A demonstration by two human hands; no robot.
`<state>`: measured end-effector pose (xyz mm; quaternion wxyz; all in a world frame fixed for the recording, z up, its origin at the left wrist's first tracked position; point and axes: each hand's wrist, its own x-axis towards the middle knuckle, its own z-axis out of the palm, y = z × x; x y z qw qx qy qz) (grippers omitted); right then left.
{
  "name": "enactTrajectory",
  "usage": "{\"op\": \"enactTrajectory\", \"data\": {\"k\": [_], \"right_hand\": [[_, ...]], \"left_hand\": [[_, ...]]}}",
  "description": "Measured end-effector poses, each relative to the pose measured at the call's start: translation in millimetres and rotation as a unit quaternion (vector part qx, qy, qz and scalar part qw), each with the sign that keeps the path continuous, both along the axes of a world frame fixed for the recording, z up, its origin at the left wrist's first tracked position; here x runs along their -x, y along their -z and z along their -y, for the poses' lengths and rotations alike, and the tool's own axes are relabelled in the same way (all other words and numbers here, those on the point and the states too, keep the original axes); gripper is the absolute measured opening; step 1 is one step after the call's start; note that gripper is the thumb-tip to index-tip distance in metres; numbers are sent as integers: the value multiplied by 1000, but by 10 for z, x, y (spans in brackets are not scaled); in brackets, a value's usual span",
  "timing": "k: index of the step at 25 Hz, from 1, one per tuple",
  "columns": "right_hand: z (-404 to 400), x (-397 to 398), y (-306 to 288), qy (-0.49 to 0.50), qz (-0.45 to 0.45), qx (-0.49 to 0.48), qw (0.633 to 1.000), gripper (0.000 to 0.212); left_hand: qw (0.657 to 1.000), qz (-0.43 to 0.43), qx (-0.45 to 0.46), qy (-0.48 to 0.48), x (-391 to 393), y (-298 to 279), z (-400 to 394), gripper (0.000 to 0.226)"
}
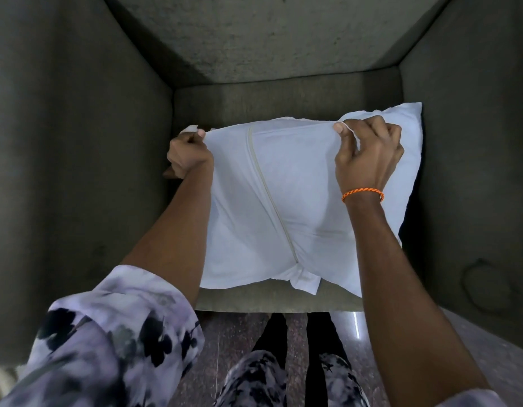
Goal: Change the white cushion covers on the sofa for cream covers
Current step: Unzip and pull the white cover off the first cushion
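Note:
A white cushion (301,183) lies on the grey sofa seat (272,298), its cover's zip (269,195) running diagonally down the middle. My left hand (190,155) grips the cover's far left corner in a fist. My right hand (369,154) pinches the cover's far edge between thumb and fingers, lifting the cloth a little. The cushion's right side (410,142) sticks out beyond my right hand. No cream cover is in view.
Grey sofa arms (78,171) rise on both sides and the backrest (283,101) stands behind the cushion. My legs stand on a dark polished floor (231,342) just before the seat's front edge.

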<state>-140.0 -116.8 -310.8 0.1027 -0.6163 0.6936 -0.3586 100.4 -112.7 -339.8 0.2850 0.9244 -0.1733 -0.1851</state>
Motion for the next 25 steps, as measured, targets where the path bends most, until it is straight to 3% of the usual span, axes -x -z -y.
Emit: {"op": "enactTrajectory", "data": {"k": [4, 7, 10, 12, 13, 15, 17, 21, 25], "right_hand": [[79, 270, -15, 83, 34, -16, 996, 25], [196, 362, -39, 34, 26, -107, 993, 35], [263, 242, -170, -25, -35, -209, 977, 71], [295, 210, -271, -83, -101, -328, 936, 98], [315, 207, -322, -108, -125, -363, 917, 100], [361, 170, -414, -129, -130, -374, 909, 79], [347, 127, -459, -127, -88, -332, 930, 49], [151, 195, -490, -97, 2, -221, 970, 50], [181, 266, -754, -75, 41, -146, 986, 47]], "left_hand": [[997, -51, -35, -36, -273, 127, -254, 32], [996, -71, -38, -44, -358, 316, -595, 35], [989, -125, -69, -38, 26, 360, -881, 59], [982, -157, -83, -57, 241, 313, -1069, 76], [983, -162, -79, -44, 291, 295, -1146, 79], [980, -187, -61, -14, 272, 276, -1232, 74], [971, -235, -40, -15, 235, 226, -1264, 62], [952, -300, 14, -55, 149, -10, -1349, 41], [932, -328, 39, -147, 58, -187, -1413, 36]]}}
